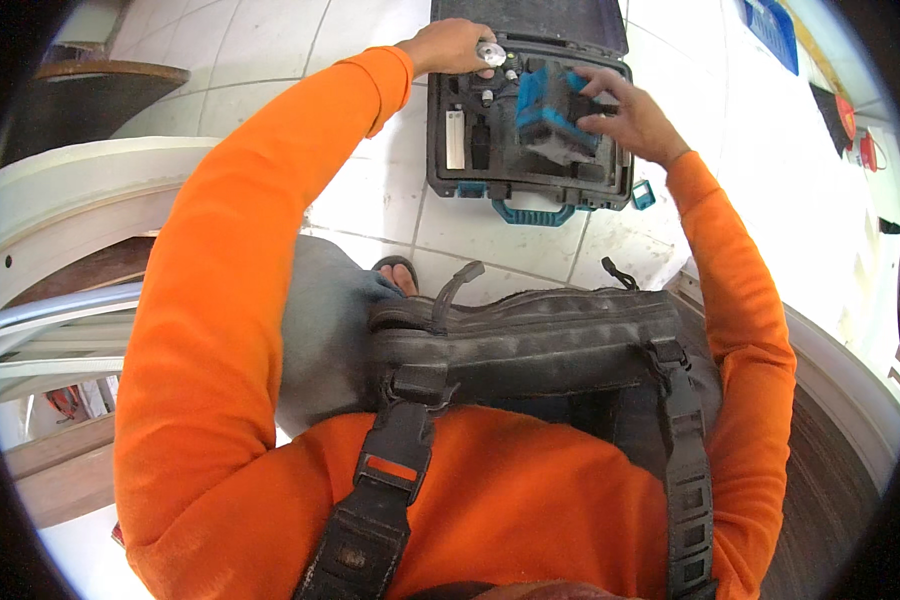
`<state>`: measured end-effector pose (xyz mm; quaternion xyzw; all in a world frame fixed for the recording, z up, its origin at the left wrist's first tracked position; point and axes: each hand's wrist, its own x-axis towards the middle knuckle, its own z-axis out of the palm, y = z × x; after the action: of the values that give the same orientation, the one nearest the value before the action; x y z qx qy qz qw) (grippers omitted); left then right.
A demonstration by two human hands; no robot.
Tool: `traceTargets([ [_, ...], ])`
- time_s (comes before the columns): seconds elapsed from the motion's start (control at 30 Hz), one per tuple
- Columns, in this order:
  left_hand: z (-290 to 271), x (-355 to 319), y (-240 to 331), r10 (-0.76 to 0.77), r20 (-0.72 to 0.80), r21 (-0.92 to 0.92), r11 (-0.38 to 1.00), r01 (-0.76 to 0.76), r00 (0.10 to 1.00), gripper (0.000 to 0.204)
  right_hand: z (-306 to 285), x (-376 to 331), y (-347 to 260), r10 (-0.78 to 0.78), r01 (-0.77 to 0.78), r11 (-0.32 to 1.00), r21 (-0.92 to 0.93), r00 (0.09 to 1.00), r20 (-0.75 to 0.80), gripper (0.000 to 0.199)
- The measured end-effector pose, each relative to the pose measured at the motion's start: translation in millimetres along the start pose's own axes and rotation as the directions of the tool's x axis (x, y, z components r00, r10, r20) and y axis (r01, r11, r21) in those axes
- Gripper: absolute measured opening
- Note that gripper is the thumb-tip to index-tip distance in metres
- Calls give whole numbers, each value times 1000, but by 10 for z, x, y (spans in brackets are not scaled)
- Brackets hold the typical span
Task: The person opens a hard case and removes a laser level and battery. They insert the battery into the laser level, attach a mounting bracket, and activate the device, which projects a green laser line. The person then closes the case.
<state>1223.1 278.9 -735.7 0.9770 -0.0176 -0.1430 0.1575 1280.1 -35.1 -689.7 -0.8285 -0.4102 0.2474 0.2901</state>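
**Currently: both hands in the open tool case**

Left hand sits at the case's top-left corner, fingers curled around a small silver round knob. Pinch grip, narrow. Right hand is spread over the blue and black boxy device, fingers bent across its right side and top, touching it.

Device sits in the middle-right part of the black carry case, in the dark foam insert. It's tilted, not flat in its recess: long axis runs roughly from lower right to upper left in the picture, blue end toward the far lid. Can't tell if it's lifted clear of the foam.

Case lies open on the floor, lid standing away from the person, teal handle on the near edge. A white rectangular part sits upright in a left slot, a dark part just beside it.

Surface: white tiled floor, dusty, grout lines visible. A sandalled foot shows near the case. Curved white frames lie at left, another curved one at right. Blue flat item far right on the tiles. Person wears orange sleeves, dark strapped harness pack on the chest.
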Motion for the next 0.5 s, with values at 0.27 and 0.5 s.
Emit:
traceTargets([
  [0.27, -235, 18, 76, 34, -97, -45, 998, -39, 995, 56, -432, -218, 699, 344, -194, 649, 736, 937, -56, 40],
  [0.5, -1136, -29, 252, -50, -83, -404, 915, 12, 995, 54, -387, -385, 1026, 453, -177, 374, 910, 891, -12, 41],
])
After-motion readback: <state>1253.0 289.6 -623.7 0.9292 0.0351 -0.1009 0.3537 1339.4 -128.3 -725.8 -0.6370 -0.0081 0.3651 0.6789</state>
